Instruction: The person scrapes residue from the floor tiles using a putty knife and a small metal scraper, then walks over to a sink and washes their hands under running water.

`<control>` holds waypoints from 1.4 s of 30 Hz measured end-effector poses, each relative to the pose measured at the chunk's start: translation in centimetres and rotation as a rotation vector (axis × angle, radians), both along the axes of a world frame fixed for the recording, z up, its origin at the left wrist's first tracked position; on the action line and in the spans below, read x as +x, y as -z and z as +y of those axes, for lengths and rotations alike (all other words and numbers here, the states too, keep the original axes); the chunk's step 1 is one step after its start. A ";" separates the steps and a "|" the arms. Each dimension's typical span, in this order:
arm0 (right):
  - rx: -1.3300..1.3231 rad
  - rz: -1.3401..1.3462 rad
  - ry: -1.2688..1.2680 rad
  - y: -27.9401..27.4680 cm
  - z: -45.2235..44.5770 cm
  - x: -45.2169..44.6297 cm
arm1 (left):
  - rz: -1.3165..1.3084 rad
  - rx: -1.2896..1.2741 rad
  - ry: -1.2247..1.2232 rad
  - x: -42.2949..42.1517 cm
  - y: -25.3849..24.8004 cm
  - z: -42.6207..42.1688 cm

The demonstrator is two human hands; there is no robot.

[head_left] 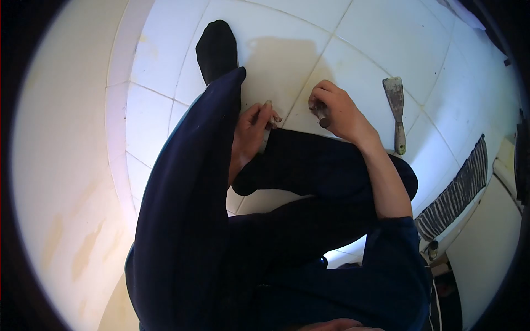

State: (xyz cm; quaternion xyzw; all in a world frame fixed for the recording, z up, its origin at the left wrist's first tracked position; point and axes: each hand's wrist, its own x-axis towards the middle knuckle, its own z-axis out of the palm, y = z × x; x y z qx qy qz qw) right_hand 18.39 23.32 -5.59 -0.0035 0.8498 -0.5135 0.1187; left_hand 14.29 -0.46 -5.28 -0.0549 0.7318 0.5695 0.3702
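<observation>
My right hand (pixel 338 110) is wrapped round a dark, round-ended handle (pixel 324 121) above the tiled floor (pixel 287 77). The rest of that tool is hidden by the hand. My left hand (pixel 253 132) is between my legs, its fingers bent together near the tiles; whatever they pinch is too small to make out. To the right of my right hand, a putty knife (pixel 395 105) with a worn, stained blade lies flat on the tiles, its handle toward me.
My black-socked foot (pixel 216 49) rests on the tiles at the upper left. A pale wall (pixel 66 182) rises at the left. On the right are a striped cloth (pixel 455 193) and a white rounded object (pixel 486 243).
</observation>
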 end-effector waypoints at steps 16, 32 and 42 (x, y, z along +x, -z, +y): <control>0.058 -0.050 0.123 -0.7 0.7 -0.8 | 0.032 0.033 0.019 -0.1 0.2 -0.2; 0.103 -0.046 0.088 -0.4 0.3 -1.6 | 0.061 0.039 0.034 -0.1 0.4 -0.4; 0.103 -0.034 0.094 -0.6 0.0 -1.4 | 0.064 0.034 0.045 -0.1 0.3 -0.4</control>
